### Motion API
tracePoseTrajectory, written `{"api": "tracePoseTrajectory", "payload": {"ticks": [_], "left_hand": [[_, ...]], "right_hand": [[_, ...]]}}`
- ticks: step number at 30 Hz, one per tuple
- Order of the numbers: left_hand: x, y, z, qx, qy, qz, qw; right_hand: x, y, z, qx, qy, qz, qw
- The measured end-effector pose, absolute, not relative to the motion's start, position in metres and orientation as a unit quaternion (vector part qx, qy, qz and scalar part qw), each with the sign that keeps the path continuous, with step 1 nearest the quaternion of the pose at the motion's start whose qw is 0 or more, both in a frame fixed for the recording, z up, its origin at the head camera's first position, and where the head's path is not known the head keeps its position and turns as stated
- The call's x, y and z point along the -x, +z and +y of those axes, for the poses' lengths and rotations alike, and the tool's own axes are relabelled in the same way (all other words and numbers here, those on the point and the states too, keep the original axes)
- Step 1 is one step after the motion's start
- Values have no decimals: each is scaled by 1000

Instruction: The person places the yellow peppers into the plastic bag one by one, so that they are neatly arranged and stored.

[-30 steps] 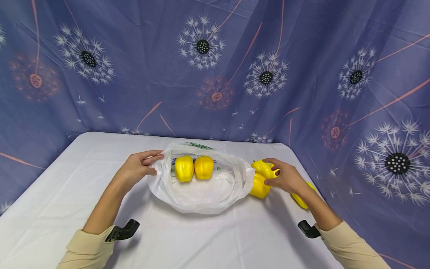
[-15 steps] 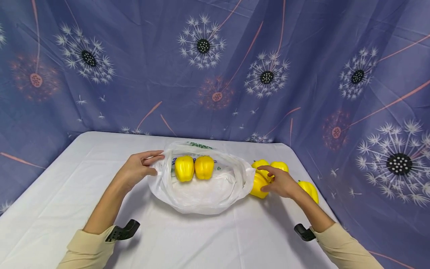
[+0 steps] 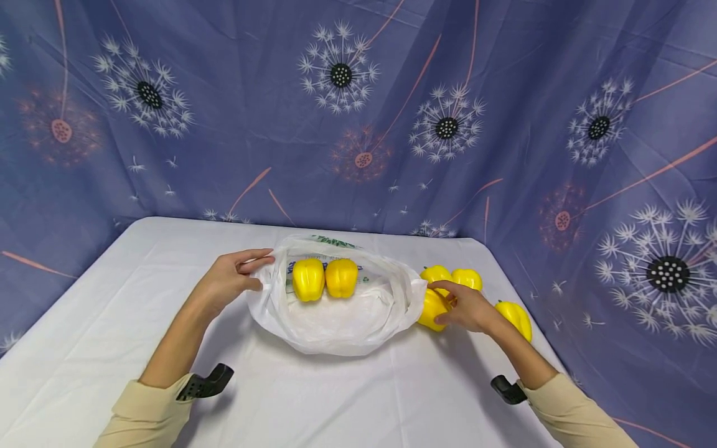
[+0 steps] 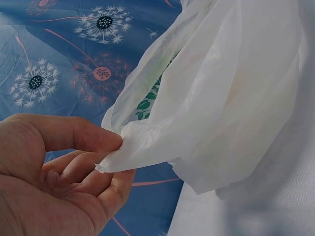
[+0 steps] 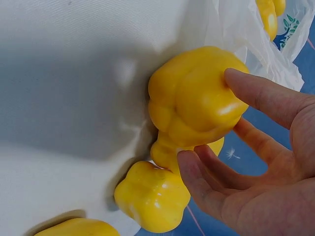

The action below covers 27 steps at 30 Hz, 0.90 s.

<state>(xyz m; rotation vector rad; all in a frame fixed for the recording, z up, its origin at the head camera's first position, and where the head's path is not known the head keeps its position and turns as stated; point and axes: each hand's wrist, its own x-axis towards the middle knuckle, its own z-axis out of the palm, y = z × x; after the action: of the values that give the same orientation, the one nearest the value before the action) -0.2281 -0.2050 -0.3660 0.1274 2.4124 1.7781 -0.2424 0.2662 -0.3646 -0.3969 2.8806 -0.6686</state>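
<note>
A white plastic bag (image 3: 336, 341) lies with its mouth spread in the middle of the table, two yellow bell peppers (image 3: 309, 280) side by side inside it. My left hand (image 3: 226, 283) pinches the bag's left rim between thumb and fingers; the left wrist view shows the pinched film (image 4: 142, 147) close up. To the right of the bag my right hand (image 3: 467, 308) grips another yellow bell pepper (image 5: 197, 98), thumb on one side and fingers on the other. This pepper sits against the bag's right edge, partly hidden by bag and hand.
Two more yellow bell peppers, a nearer one (image 5: 152, 196) and one partly covered, stand behind the gripped pepper. Another yellow bell pepper (image 3: 514, 320) lies by the right table edge, beyond my wrist. A white cloth covers the table (image 3: 313, 404); a blue patterned curtain (image 3: 252, 112) hangs behind.
My right hand has come away from the rear peppers, moving down and left onto the pepper beside the bag. The left hand and the bag stay in place.
</note>
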Motion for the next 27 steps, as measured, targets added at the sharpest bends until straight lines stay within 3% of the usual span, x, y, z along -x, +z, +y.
{"api": "tracePoseTrajectory", "payload": {"ticks": [18, 27], "left_hand": [[227, -366, -206, -40, 590, 804, 72], [228, -365, -205, -38, 590, 803, 75]], "right_hand": [[238, -364, 267, 96, -248, 957, 113], [233, -369, 267, 112, -229, 962, 101]]}}
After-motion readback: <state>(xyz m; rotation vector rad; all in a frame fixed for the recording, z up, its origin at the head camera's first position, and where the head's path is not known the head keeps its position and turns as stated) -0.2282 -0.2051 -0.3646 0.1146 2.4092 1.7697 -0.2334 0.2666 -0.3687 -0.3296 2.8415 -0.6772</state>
